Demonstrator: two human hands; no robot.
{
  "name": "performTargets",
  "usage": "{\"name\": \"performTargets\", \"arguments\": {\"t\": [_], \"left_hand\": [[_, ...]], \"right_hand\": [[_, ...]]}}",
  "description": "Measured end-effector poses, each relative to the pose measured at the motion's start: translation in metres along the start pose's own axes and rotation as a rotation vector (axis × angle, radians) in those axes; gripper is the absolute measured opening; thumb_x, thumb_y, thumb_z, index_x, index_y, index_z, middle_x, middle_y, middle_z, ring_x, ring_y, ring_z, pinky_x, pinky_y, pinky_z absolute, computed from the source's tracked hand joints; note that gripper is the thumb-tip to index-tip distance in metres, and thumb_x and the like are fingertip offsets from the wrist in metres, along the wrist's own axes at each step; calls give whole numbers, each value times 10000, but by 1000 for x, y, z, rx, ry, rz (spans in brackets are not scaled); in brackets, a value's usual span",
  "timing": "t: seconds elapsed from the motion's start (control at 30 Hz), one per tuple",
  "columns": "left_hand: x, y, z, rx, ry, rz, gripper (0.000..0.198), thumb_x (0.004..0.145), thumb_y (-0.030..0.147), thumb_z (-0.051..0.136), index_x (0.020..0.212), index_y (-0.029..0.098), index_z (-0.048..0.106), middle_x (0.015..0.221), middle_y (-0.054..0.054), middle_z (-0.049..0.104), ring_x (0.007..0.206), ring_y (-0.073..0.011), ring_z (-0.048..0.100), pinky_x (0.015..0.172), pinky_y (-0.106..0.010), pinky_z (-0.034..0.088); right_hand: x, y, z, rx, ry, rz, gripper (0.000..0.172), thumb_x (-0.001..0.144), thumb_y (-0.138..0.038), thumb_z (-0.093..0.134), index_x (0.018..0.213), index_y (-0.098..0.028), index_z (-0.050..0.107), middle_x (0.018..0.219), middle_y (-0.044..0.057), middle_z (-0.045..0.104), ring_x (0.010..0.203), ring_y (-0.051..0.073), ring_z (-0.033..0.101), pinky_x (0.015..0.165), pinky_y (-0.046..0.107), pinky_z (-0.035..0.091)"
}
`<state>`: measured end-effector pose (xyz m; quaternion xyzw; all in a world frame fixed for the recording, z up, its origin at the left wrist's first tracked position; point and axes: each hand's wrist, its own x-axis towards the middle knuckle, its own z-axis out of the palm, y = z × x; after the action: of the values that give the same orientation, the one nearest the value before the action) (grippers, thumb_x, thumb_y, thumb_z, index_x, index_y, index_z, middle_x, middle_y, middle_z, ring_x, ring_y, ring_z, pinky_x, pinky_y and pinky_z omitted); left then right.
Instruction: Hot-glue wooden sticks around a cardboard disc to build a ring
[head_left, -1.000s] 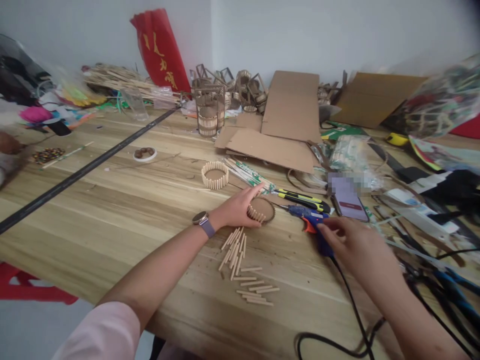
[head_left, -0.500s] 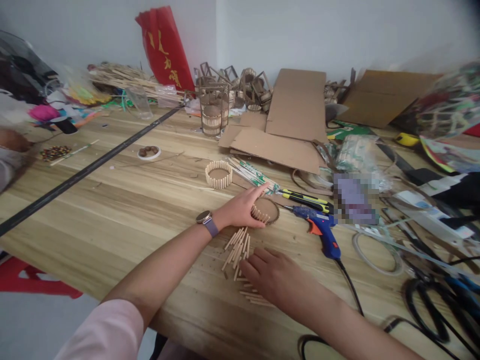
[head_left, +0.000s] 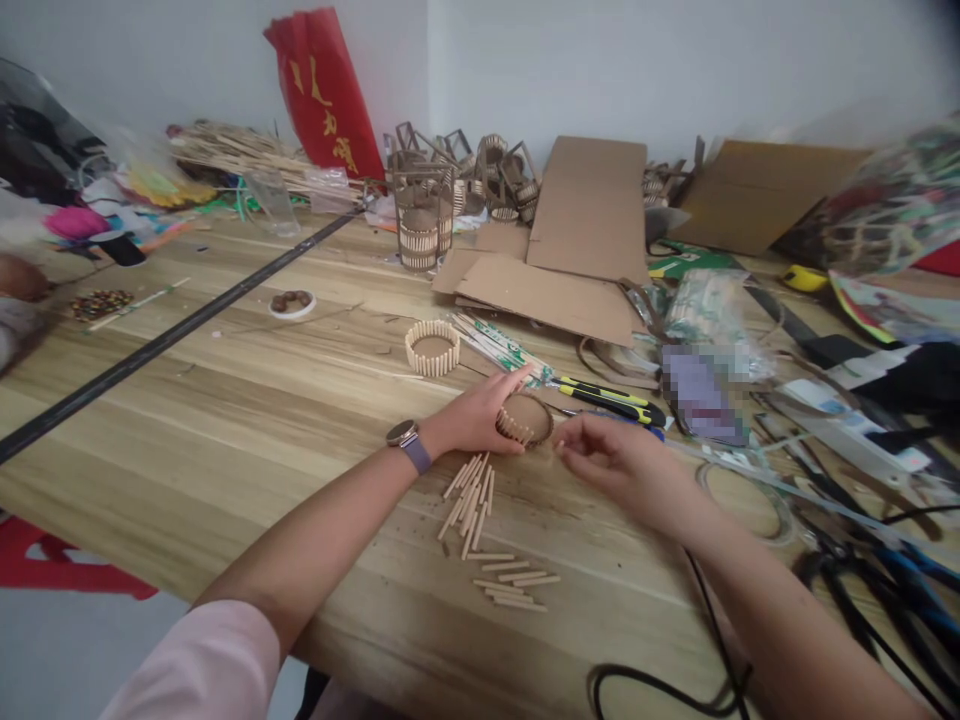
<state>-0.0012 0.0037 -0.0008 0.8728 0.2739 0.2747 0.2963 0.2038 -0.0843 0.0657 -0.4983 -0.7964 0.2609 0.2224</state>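
Observation:
My left hand (head_left: 476,415) grips a small round cardboard disc (head_left: 531,418) with short wooden sticks standing along its near edge; the index finger is stretched over it. My right hand (head_left: 619,462) hovers just right of the disc, its fingertips pinched together on something too small to make out. Loose short sticks (head_left: 469,495) lie below my left hand, and a second small pile of sticks (head_left: 514,586) is nearer me. A disc fully ringed with sticks (head_left: 431,348) stands further back.
A yellow-black utility knife (head_left: 609,396) and a phone (head_left: 697,392) lie behind my right hand. Cardboard sheets (head_left: 581,250) and stick-built models (head_left: 421,225) stand at the back. Cables (head_left: 675,690), scissors and clutter fill the right side of the wooden table (head_left: 225,430).
My right hand left the blue glue gun, dropped onto the loose sticks, then rose to the disc with its fingertips pinched. My left hand stayed on the disc.

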Motion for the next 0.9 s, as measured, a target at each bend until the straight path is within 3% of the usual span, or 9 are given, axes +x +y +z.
{"name": "performTargets", "arguments": {"t": [0.13,0.43,0.9], "left_hand": [[0,2,-1,2,-11,-26,1129,596,309,841,1499,175,176,1511,-188,329,1386,-337,337,1137,-478,303],[0,1,0,-3,2,-23,1117,610,357,833,1503,222,175,1523,-149,330,1376,-352,354,1130,-500,317],[0,1,0,6,3,-4,1070,650,367,798,1496,152,179,1504,-181,346,1373,-337,363,1133,-465,323]], "right_hand": [[9,16,5,104,29,130,193,810,-366,518,814,-194,608,624,-18,586,536,122,485,508,239,378],[14,16,27,78,61,166,196,827,-323,511,804,-187,650,644,2,639,552,137,518,494,239,367],[16,15,31,38,80,162,193,841,-319,514,808,-188,651,658,2,652,577,144,551,522,237,391]]}}
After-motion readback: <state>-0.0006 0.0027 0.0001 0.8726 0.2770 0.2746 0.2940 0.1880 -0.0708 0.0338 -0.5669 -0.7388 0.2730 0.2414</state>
